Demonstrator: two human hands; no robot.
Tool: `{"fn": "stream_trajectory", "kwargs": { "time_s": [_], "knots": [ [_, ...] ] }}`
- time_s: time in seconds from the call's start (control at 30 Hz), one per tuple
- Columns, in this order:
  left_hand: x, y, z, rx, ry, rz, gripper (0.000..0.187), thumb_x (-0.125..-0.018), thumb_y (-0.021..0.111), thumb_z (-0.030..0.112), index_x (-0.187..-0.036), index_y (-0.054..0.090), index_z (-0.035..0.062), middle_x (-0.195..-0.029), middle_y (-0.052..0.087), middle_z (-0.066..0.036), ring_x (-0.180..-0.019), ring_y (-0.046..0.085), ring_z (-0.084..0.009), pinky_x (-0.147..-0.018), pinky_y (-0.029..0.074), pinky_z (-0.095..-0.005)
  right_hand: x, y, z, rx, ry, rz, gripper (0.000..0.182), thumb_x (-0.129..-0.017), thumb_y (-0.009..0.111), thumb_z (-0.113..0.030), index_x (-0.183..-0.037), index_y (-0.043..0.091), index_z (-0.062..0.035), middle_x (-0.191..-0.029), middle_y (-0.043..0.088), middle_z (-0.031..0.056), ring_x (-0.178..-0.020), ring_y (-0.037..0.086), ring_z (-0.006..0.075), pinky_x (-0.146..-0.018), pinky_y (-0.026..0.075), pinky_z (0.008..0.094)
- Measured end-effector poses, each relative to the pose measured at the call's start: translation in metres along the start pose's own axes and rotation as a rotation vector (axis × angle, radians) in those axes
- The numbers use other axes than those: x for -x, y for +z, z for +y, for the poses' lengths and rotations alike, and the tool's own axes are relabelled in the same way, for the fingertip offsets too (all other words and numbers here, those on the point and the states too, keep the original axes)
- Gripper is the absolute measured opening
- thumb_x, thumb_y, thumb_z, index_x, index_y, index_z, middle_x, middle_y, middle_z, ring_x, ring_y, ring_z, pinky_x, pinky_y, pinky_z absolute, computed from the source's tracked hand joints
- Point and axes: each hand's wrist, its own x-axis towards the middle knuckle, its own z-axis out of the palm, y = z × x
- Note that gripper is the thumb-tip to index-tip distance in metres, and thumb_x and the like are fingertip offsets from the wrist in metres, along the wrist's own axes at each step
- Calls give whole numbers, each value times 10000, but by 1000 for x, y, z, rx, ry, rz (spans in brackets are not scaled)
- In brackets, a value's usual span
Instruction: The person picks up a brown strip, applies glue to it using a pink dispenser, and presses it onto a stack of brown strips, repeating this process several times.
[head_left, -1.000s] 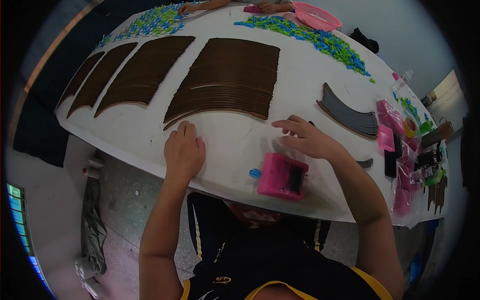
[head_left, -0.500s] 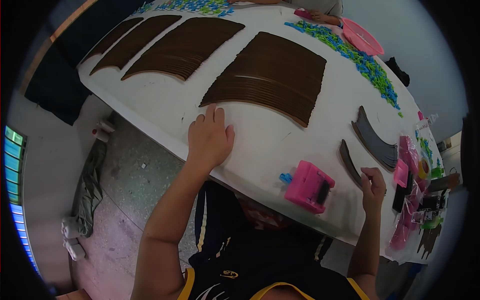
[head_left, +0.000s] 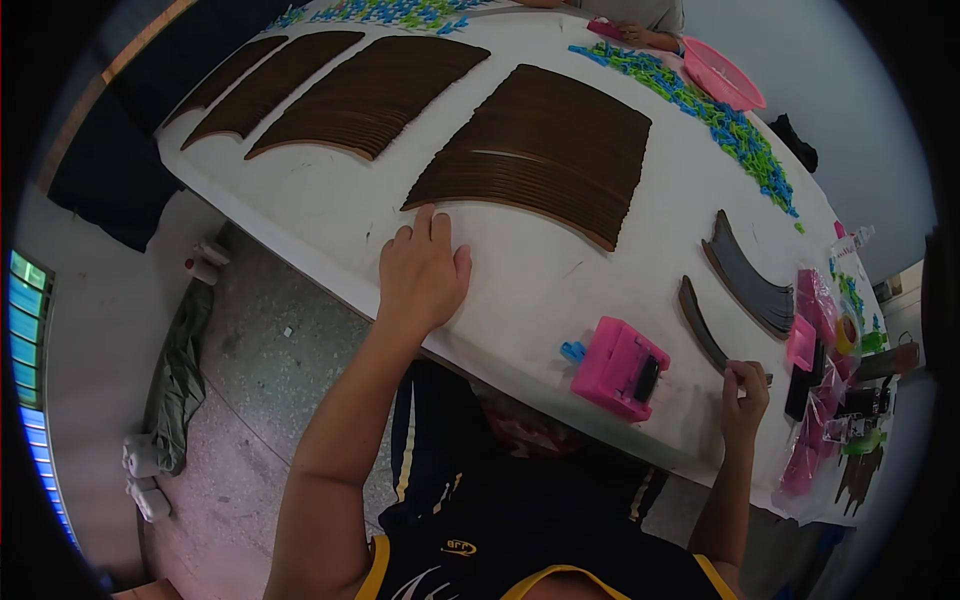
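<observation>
My left hand (head_left: 425,275) rests on the white table (head_left: 530,290) with its fingers extended, the fingertips at the lower left edge of a large panel of dark brown curved strips (head_left: 550,140). My right hand (head_left: 745,395) has its fingers bent together at the lower end of a small curved dark piece (head_left: 703,325); what lies between the fingertips is too small to make out. A wider dark curved stack (head_left: 745,275) lies just beyond. Between my hands, near the table edge, sits a pink device (head_left: 620,370) with a blue clip (head_left: 573,351) beside it.
More brown panels (head_left: 365,95) lie at the far left. Green and blue clips (head_left: 740,140) are spread along the far side near a pink basket (head_left: 722,75). Pink packets (head_left: 815,300) and tape (head_left: 847,335) lie at the right. Another person's hand (head_left: 640,36) is across the table.
My right hand has moved slightly down toward the table edge, and more of the small curved piece's lower end shows. My left hand has hardly moved.
</observation>
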Motion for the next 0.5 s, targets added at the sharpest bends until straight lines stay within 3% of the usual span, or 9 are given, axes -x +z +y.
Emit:
{"fn": "stream_trajectory", "kwargs": {
  "time_s": [0.5],
  "knots": [
    [-3,9,-6,-44,13,-9,426,-947,704,275,-1234,567,-8,-1342,632,-199,-1047,679,-410,-900,549,-544,19,-16,20,134,-79,110,147,-896,725,67,-1033,722,14,-989,662,142,-904,662,292,-806,537,382]
  ]
}}
